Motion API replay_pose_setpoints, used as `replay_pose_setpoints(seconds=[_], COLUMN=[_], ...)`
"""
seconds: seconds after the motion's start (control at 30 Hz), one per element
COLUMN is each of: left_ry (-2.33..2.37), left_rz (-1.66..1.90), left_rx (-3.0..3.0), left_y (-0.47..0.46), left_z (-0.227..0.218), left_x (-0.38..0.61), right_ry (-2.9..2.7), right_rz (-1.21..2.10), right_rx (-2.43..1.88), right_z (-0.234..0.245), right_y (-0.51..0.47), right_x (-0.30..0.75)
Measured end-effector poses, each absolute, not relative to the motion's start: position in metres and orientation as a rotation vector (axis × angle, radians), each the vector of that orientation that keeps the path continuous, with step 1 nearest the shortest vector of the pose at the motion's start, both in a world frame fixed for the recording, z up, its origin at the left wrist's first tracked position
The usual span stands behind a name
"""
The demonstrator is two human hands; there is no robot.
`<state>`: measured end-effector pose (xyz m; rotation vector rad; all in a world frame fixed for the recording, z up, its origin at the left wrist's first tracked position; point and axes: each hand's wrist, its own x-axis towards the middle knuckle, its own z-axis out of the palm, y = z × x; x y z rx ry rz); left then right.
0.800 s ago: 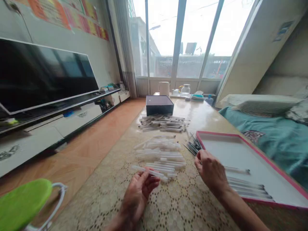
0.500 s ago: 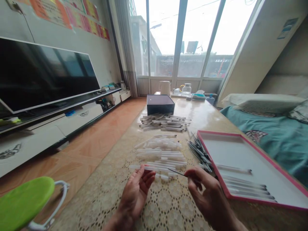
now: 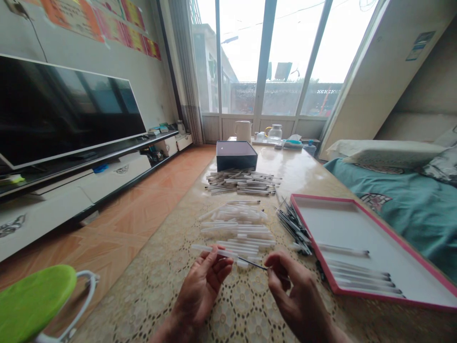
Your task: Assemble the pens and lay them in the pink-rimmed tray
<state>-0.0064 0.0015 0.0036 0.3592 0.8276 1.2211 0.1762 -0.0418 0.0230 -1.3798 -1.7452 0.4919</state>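
Note:
My left hand [image 3: 205, 281] pinches a translucent white pen barrel [image 3: 200, 248] between thumb and fingers, above the near end of the table. My right hand [image 3: 294, 288] is closed on the rear of a thin dark pen refill [image 3: 253, 263]. The front of the refill meets the barrel's right end; how far inside it reaches I cannot tell. Just beyond both hands lie rows of pale empty barrels [image 3: 237, 228]. A bundle of dark refills [image 3: 293, 228] rests beside the tray, to the right.
A pink-rimmed white tray [image 3: 332, 281] at the right holds several pens [image 3: 360, 276]. Farther back, a heap of pens [image 3: 243, 182] lies before a dark box [image 3: 236, 162]. A green stool [image 3: 39, 302] stands left of the patterned table [image 3: 246, 314].
My right hand has moved left, bringing the refill from beside the barrel to its right end. My left hand keeps its pinch on the barrel, almost in place.

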Motion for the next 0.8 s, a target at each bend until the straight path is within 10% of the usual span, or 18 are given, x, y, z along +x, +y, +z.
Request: replay_pose_setpoints(seconds=[0.3,0.53,0.8], left_ry=[0.680,0.728,0.758], left_rz=[1.048,1.163,1.187], left_rx=[0.338,0.191,0.273], left_y=[-0.002,0.002,0.002], left_z=[0.000,0.001,0.000], left_x=[-0.003,-0.006,-0.005], right_ry=[-1.704,-1.977,-2.149], right_rz=[0.778,-0.098,-0.291], right_rx=[-1.335,-1.926,-2.050], right_z=[0.036,0.017,0.002], right_y=[-0.032,-0.002,-0.002], right_x=[0.180,0.246,0.249])
